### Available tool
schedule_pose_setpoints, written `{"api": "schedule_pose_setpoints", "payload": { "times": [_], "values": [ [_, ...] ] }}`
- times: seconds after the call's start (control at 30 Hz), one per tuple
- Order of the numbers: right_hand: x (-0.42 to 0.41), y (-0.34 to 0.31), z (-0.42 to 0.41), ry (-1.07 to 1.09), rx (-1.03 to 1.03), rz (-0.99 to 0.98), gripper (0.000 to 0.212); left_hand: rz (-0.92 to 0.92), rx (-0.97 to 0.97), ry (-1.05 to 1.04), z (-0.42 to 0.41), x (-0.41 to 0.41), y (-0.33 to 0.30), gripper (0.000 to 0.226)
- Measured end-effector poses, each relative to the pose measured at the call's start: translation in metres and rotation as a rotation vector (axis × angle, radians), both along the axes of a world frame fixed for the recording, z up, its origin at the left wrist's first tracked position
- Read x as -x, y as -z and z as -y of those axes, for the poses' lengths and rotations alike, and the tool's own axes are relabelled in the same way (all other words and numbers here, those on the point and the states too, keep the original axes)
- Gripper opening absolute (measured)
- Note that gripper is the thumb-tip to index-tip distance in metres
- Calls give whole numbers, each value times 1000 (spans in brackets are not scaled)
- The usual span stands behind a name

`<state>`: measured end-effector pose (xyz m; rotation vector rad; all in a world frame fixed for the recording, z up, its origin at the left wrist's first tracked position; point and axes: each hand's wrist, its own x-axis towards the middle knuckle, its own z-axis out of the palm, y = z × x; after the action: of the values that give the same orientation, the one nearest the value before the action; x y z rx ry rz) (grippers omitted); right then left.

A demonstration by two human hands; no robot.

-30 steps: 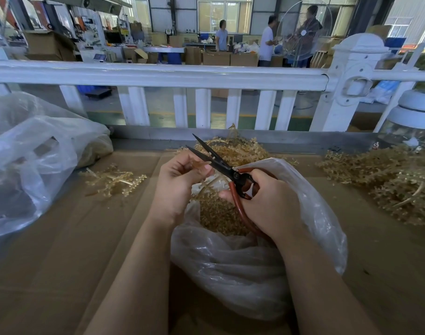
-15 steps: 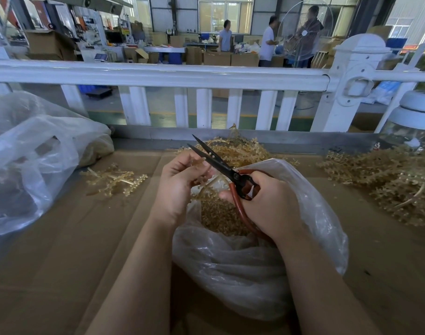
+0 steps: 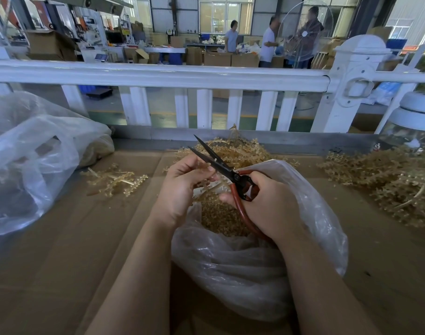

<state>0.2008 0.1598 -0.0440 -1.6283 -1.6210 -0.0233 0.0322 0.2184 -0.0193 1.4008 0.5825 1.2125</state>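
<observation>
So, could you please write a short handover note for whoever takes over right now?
Right hand grips the red-handled scissors, blades open.
Left hand pinches a gold beaded sprig by the blades, above the clear plastic bag.
Done: cut gold pieces lie in the bag.
Left: this sprig, then the heap behind the bag, the heap at right, the small bunch at left.

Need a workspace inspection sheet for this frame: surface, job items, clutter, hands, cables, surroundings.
Surface: cardboard sheets covering the bench.
Job's things: scissors, blades apart; gold sprig; clear bag of gold cuttings under the hands.
Clutter: loose sprigs left; sprig heap right; second heap behind; big plastic bag far left.
Grippers: left hand pinches the gold sprig; right hand grips the scissors' red handles.
Cables: nothing seen.
Surroundings: white railing; people at benches beyond; standing fan.
</observation>
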Motion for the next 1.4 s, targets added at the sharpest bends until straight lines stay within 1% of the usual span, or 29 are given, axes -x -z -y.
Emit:
{"api": "schedule_pose_setpoints", "payload": {
  "times": [0.17,0.33,0.37,0.43,0.5,0.57,0.67,0.77,0.83,0.93,1.17,1.27,1.4],
  "values": [
    [0,1,0,-2,3,-16,84,-20,-12,4,1,0,-2,16],
    [0,1,0,9,-3,-11,63,-17,-7,4,1,1,-1,16],
    [1,1,0,9,-8,-15,62,-14,-2,2,1,1,-1,15],
    [2,1,0,11,-20,-25,68,-12,7,-5,1,1,0,14],
    [3,1,0,2,-29,-42,80,-7,15,-3,1,2,-1,12],
    [3,1,0,-8,-34,-49,85,0,27,2,2,2,-1,8],
    [2,0,0,-11,-28,-43,85,-4,21,-2,0,2,0,11],
    [2,0,1,-4,-45,-15,88,-9,28,-6,1,2,-1,6],
    [2,-1,1,-4,-46,-4,88,-6,31,-4,1,3,-1,6],
    [1,-1,0,-7,-45,7,83,-10,18,-3,1,3,0,20],
    [1,-1,1,-8,-31,-13,81,3,48,-19,0,2,0,31],
    [0,0,1,-19,-5,-108,72,-7,90,-62,-1,1,0,27],
    [-3,0,-1,-67,31,-368,51,-32,124,-88,-2,1,0,25]
  ]
}}
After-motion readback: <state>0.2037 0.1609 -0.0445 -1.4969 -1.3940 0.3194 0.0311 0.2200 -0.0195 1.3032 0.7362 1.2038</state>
